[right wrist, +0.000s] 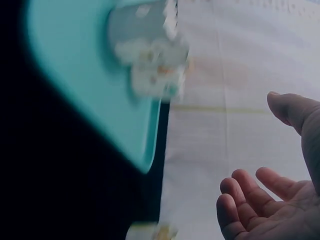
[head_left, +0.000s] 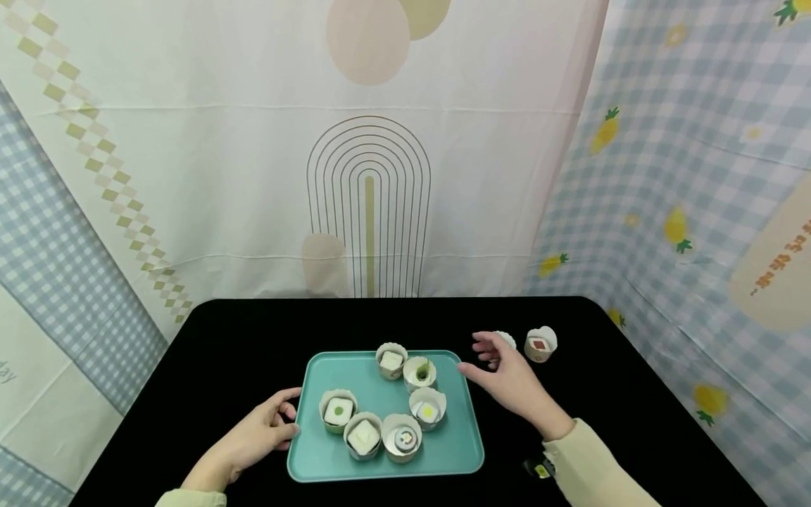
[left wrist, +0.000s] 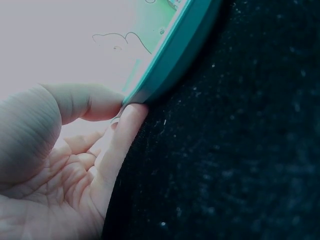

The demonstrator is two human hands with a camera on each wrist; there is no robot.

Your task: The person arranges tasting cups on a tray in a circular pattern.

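My left hand (head_left: 256, 431) is at the left side of a teal tray (head_left: 374, 387). In the left wrist view, its thumb (left wrist: 92, 101) and a finger pinch the tray's rim (left wrist: 165, 65). On the tray stand several pale paper cups, each with a small piece of food; one cup (head_left: 421, 373) at the right has a green topping, another (head_left: 402, 438) at the front a round roll-like piece. My right hand (head_left: 510, 377) hovers right of the tray, fingers spread and holding nothing. Beyond its fingers, a paper cup (head_left: 506, 339) is partly hidden.
Further right on the black tabletop (head_left: 253, 338) is another paper cup (head_left: 541, 345), holding a piece with a reddish-brown square. A small dark thing (head_left: 540, 468) with a yellow patch shows by my right sleeve. Printed cloth (head_left: 253, 176) hangs behind the table.
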